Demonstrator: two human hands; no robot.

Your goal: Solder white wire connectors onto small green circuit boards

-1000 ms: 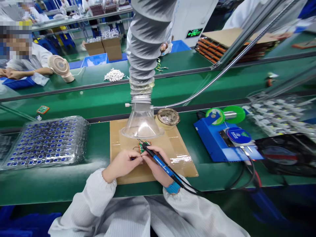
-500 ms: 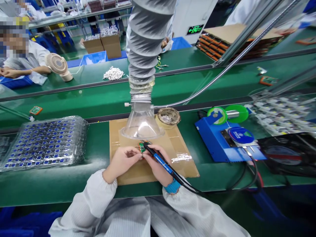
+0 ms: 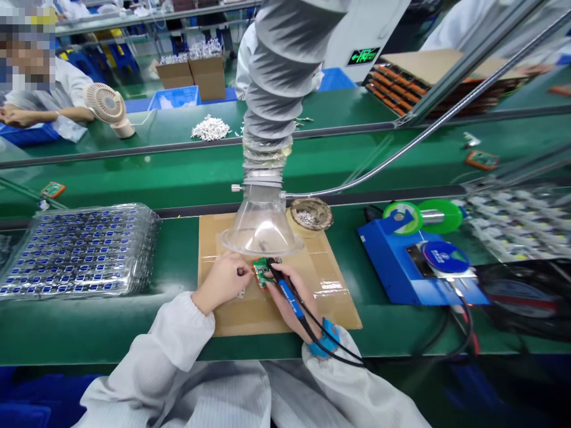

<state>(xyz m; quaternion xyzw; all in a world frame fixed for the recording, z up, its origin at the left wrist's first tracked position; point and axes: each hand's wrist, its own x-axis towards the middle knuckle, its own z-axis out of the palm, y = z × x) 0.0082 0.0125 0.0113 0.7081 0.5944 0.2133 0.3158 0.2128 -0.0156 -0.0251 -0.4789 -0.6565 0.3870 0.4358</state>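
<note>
The green desk (image 3: 111,321) carried a sheet of brown cardboard (image 3: 250,312) in the middle, and a small green circuit board (image 3: 262,272) lay on this cardboard under a clear funnel hood. To the left of the cardboard stood a stack of clear trays (image 3: 75,252) with small blue parts. To the right was a blue soldering station (image 3: 419,261), and a round tin (image 3: 311,214) sat at the far corner of the cardboard.

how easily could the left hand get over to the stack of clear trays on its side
Probably yes. The left hand rests by the small green board on the cardboard mat, and only bare green bench lies between it and the clear trays.
</note>
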